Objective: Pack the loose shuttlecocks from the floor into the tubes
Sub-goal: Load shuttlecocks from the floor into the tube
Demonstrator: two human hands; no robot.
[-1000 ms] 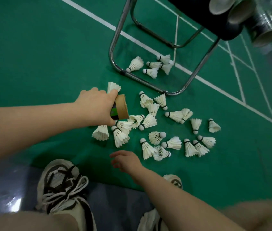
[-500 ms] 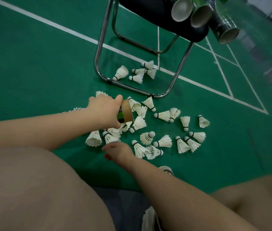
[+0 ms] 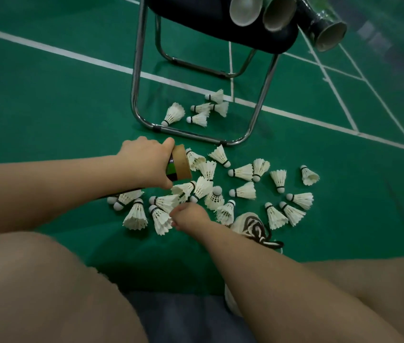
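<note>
Several white feather shuttlecocks (image 3: 243,190) lie scattered on the green court floor in front of me. My left hand (image 3: 146,164) grips a cardboard tube (image 3: 181,162) held low over the pile, its open brown end pointing right at the nearest shuttlecocks. Just below it, my right hand (image 3: 191,217) reaches into the pile with fingers curled onto the feather skirt of a shuttlecock (image 3: 161,219); the fingertips are hidden. A few more shuttlecocks (image 3: 198,118) lie under the chair.
A chrome-framed folding chair (image 3: 135,95) stands just behind the pile, with three open tubes (image 3: 279,14) lying on its dark seat. My shoe (image 3: 253,224) sits at the pile's near edge, and my bare knees fill the lower corners. White court lines cross the floor.
I have crouched lower, so my knees entered the view. My right hand moved forward into the pile and closed on a shuttlecock. The left hand kept the tube over the pile.
</note>
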